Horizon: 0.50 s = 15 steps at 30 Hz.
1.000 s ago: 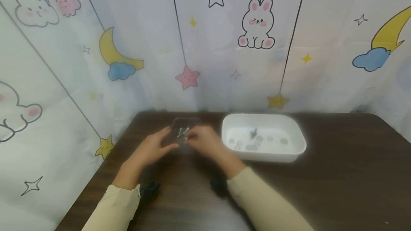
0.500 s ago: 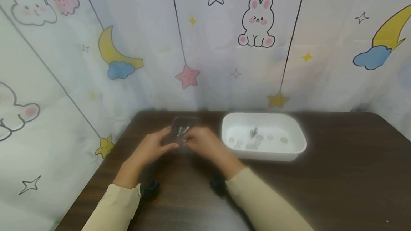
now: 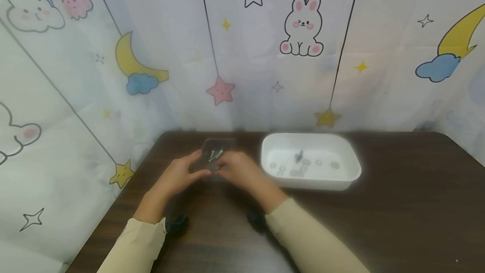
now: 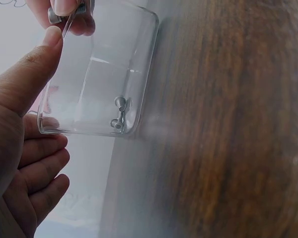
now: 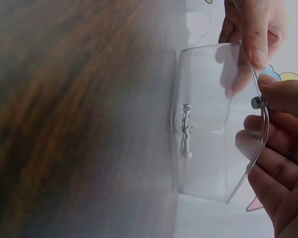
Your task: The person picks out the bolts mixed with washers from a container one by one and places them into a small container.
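Note:
A small clear plastic box (image 3: pixel 219 142) stands on the dark table, with several metal bolts (image 4: pixel 120 113) lying on its floor. On its left, my left hand (image 3: pixel 181 175) holds the box by its rim, thumb at the near edge and fingers along the outside. Over the near rim, my right hand (image 3: pixel 240 169) pinches a short metal bolt (image 5: pixel 257 102) between thumb and fingers. The end of that bolt pokes out at the rim in both wrist views; the rest is hidden by the fingertips.
Right of the box is a white plastic tub (image 3: pixel 314 185) holding a few grey bolts (image 3: pixel 299 157) and several pale ring-shaped pieces (image 3: pixel 335 165). A printed curtain (image 3: pixel 257 66) hangs behind the table (image 3: pixel 401 210). Black wrist cameras (image 3: pixel 177 223) sit under both wrists.
My right hand has shifted slightly down and left along the near rim, still pinching the bolt. The left hand, box and tub stay in place.

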### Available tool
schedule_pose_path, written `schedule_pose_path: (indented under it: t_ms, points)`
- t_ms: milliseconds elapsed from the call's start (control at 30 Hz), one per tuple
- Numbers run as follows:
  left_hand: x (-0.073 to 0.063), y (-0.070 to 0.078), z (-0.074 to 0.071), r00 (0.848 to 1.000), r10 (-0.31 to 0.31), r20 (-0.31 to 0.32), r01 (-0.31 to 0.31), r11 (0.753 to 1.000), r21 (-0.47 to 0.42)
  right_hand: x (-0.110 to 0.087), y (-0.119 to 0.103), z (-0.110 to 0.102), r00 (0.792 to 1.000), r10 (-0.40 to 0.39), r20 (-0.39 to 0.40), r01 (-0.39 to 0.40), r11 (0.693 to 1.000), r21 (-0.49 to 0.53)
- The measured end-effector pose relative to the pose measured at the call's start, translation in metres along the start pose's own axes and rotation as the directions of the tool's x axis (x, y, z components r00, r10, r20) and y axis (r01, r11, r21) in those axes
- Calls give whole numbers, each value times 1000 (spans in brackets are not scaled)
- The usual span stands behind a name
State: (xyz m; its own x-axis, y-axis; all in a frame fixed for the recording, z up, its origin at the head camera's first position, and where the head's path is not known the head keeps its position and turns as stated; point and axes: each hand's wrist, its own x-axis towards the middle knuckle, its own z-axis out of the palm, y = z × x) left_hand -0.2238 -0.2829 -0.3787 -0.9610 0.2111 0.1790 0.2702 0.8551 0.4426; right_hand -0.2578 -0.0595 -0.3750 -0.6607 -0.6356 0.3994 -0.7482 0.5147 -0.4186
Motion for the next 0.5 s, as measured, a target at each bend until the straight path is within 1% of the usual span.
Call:
schedule_pose_path:
  t_ms: [200, 500]
  points:
    - [1, 1, 1, 1000, -5, 4, 5, 1000, 2, 0, 0, 0, 1000, 23, 18, -23, 1000, -21]
    - [0, 4, 1, 1000, -1, -12, 1, 1000, -10, 1, -2, -1, 993, 93, 74, -91, 995, -36]
